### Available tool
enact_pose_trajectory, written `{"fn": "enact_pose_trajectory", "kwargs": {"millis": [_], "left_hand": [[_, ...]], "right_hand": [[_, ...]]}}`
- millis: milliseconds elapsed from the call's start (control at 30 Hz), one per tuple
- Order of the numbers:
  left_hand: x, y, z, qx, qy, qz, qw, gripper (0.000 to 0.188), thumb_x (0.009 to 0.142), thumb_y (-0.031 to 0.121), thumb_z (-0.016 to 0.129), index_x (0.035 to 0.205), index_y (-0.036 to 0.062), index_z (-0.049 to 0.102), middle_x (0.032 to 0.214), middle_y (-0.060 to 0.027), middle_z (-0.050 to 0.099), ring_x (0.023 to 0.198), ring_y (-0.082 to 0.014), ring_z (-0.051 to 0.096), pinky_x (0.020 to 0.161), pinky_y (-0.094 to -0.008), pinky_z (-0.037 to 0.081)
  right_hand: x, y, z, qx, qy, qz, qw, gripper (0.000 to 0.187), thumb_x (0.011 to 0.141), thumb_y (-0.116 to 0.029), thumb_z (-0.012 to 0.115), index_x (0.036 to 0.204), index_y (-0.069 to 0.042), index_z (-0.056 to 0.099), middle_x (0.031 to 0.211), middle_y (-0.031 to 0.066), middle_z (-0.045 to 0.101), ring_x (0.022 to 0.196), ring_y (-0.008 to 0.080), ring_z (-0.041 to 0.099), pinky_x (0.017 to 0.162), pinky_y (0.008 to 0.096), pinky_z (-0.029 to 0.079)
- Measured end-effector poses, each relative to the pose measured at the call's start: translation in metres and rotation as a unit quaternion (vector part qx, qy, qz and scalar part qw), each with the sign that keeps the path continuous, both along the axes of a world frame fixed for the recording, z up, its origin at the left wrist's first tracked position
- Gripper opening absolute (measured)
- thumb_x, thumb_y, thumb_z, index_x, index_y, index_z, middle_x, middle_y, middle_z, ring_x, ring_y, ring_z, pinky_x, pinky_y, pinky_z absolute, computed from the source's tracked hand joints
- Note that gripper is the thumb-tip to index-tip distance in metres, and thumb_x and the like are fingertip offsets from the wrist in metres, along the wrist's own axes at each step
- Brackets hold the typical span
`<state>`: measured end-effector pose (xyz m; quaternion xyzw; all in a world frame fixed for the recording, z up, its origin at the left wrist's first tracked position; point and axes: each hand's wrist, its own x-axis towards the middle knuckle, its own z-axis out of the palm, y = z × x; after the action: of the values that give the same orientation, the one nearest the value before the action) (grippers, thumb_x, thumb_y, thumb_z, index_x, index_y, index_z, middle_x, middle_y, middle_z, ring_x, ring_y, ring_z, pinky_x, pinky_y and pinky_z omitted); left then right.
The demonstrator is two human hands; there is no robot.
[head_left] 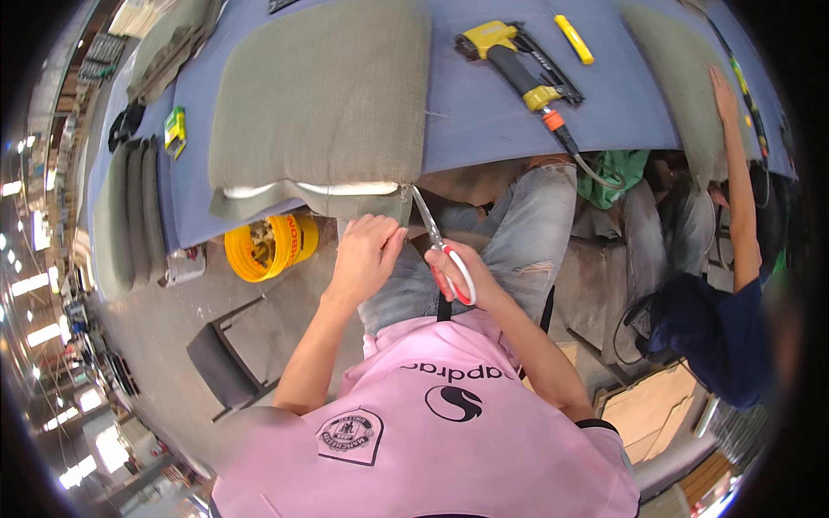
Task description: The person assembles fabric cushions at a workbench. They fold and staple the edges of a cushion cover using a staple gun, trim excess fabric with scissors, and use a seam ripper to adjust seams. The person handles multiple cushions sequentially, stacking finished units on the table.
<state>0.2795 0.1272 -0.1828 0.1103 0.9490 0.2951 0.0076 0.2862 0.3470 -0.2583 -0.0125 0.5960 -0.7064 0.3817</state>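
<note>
A grey-green fabric-covered cushion (319, 95) lies on the blue-covered table (626, 112) in front of me. White padding (345, 188) shows along its near edge, above a loose fabric flap (363, 205) hanging over the table's side. My left hand (367, 255) is closed at the flap's lower edge, pinching the fabric. In my right hand (471, 272) is a pair of scissors (433, 231) with red and white handles. Their blades point up toward the cushion's near right corner, and the tips meet the fabric there. Whether the blades are parted is hard to make out.
Right of the cushion lie a yellow-black staple gun (522, 73) with a hose and a yellow-handled tool (574, 39). A yellow bucket (298, 242) stands below the table. Left are stacked cushions (129, 216) and a small box (174, 131). A co-worker (708, 337) touches another cushion (678, 78).
</note>
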Motion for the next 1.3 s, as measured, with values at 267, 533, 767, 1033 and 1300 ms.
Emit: {"fn": "enact_pose_trajectory", "kwargs": {"millis": [267,533,767,1033,1300], "left_hand": [[0.028,-0.019,0.013,0.000,0.001,0.027,1.000,0.022,0.099,0.013,0.069,0.082,0.0039,0.058,0.077,-0.0120,0.057,0.079,-0.0344,0.056,0.075,-0.0453,0.042],[0.030,-0.021,0.008,-0.019,0.018,0.032,0.999,0.020,0.100,0.019,0.069,0.086,0.0067,0.063,0.082,-0.0091,0.064,0.085,-0.0309,0.061,0.083,-0.0445,0.046],[0.054,-0.022,0.001,-0.011,-0.018,0.119,0.993,0.021,0.099,0.017,0.070,0.083,0.0058,0.062,0.081,-0.0096,0.064,0.086,-0.0304,0.062,0.083,-0.0442,0.046],[0.077,-0.171,-0.022,0.257,0.126,0.445,0.849,0.008,0.100,0.003,0.064,0.097,0.0041,0.056,0.084,-0.0126,0.068,0.072,-0.0200,0.067,0.063,-0.0354,0.050],[-0.014,-0.335,-0.040,-0.030,0.094,0.492,0.865,0.029,0.106,0.033,0.060,0.118,0.0078,0.068,0.090,-0.0224,0.075,0.086,-0.0405,0.076,0.078,-0.0532,0.057]], "right_hand": [[-0.061,0.041,0.010,0.183,0.200,0.184,0.945,0.063,0.093,-0.064,0.079,0.084,-0.007,0.055,0.065,0.0056,0.054,0.063,0.0181,0.046,0.058,0.0382,0.039],[-0.127,0.043,0.030,0.179,0.266,0.287,0.903,0.061,0.094,-0.051,0.084,0.077,-0.004,0.048,0.061,0.0015,0.044,0.058,0.0123,0.038,0.053,0.0356,0.031],[-0.127,0.040,0.019,0.207,0.382,0.258,0.863,0.062,0.089,-0.053,0.086,0.070,-0.003,0.055,0.058,0.0135,0.051,0.052,0.0259,0.046,0.053,0.0408,0.038],[-0.050,0.032,0.013,0.072,0.274,0.113,0.952,0.036,0.098,-0.032,0.079,0.112,-0.002,0.065,0.102,0.0104,0.078,0.074,0.0151,0.069,0.067,0.0311,0.053],[-0.056,-0.062,0.022,-0.128,0.048,-0.182,0.974,0.048,0.110,-0.054,0.055,0.119,-0.007,0.060,0.104,0.0090,0.069,0.082,0.0198,0.070,0.065,0.0294,0.045]]}}
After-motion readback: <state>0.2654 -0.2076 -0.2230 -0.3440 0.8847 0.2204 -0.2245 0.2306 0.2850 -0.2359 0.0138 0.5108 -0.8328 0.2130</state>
